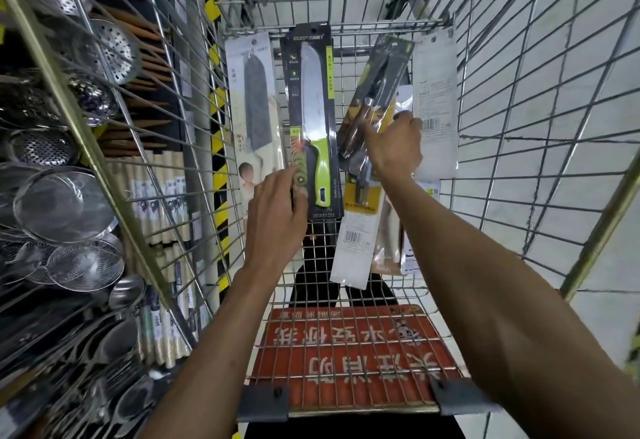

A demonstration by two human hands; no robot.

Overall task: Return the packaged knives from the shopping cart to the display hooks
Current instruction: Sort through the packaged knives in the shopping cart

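Shopping cart [519,134]: wire basket seen from above, with both arms reaching into it from the near side.

Green-handled knife pack [313,120]: black card with a steel blade pointing far. It stands upright in the left-centre of the cart.

Left hand [277,210]: at the near left corner of the green-handled knife pack. The fingers are curled over its edge and the thumb is on the front, so the pack is pinched.

Dark pack [379,89]: holds a brown-handled blade. It sits right of centre with its top tilted right, raised above the packs under it.

Right hand [394,148]: back of the hand faces up. The fingers are closed round the near part of the dark pack and grip it.

Cleaver pack [254,109]: pale card with a dark broad blade, against the left wall of the cart, just left of the green-handled knife pack.

White pack [437,109]: back side showing, with a barcode. It is at the far right, partly behind the right hand.

Yellow-card pack [363,201]: under the right wrist; its contents are unclear.

Barcode pack [351,251]: white back side showing, near centre on the cart floor, overlapping other packs beside it.

Red seat flap [346,345]: printed panel behind the wire at the near end of the cart.

Strainers [62,206]: steel mesh, hung on a rack outside the cart at left.

Striped post [218,148]: yellow and black, beyond the left wall of the cart.
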